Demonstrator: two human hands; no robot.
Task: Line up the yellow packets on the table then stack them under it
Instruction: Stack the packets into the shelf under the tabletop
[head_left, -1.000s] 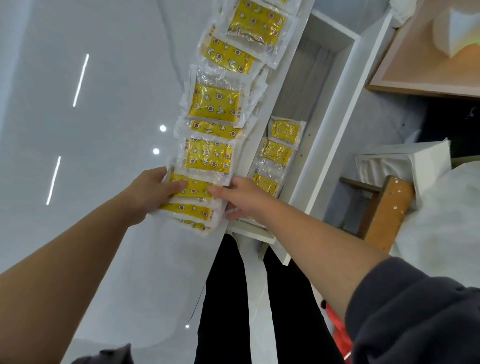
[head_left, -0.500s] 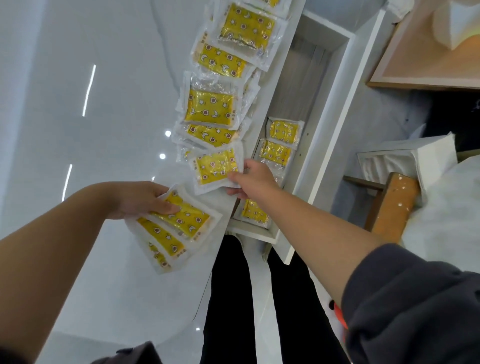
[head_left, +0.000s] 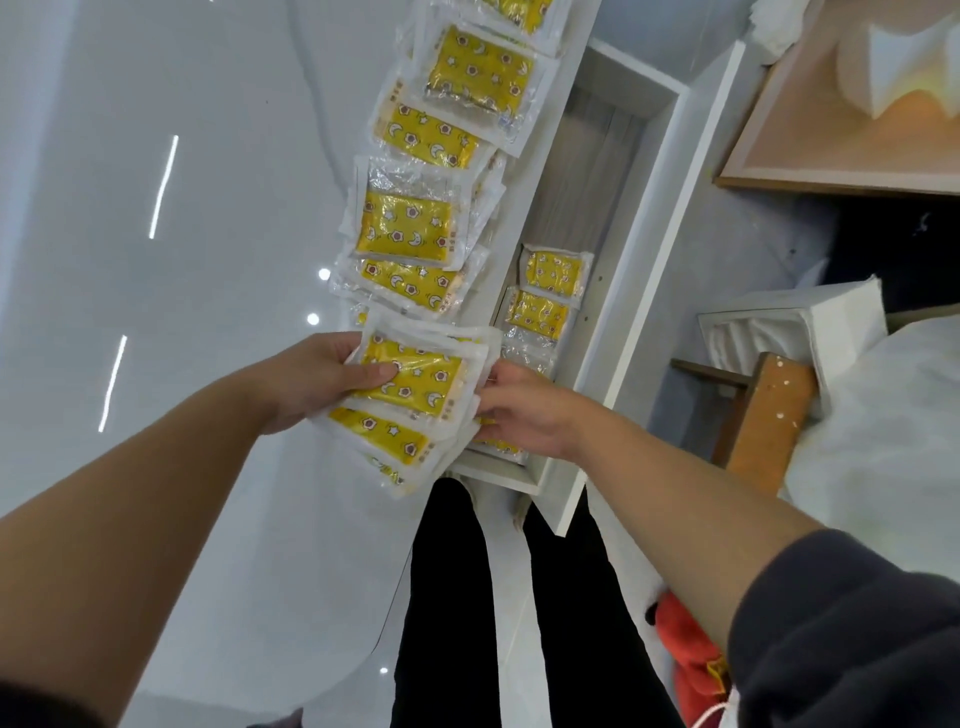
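Several yellow packets (head_left: 410, 228) in clear wrappers lie in an overlapping row along the right edge of the glossy white table (head_left: 182, 312). At the near end of the row, a small fanned stack of packets (head_left: 415, 384) is held between both hands. My left hand (head_left: 317, 379) grips the stack from the left, thumb on the top packet. My right hand (head_left: 519, 415) pinches the stack's right edge. More yellow packets (head_left: 550, 291) lie on the white shelf (head_left: 639, 249) below the table edge, partly hidden by my right hand.
A white open shelf unit runs beside the table on the right. Further right stand a wooden stool (head_left: 753, 410), a white padded box (head_left: 789, 332) and a framed board (head_left: 857, 114). My black-trousered legs (head_left: 457, 597) are below, with a red bag (head_left: 685, 649) at the lower right.
My right hand brought the packet it had lifted over onto the packets in my left hand. The left hand moved back toward the table edge, and both hands now hold one stack.
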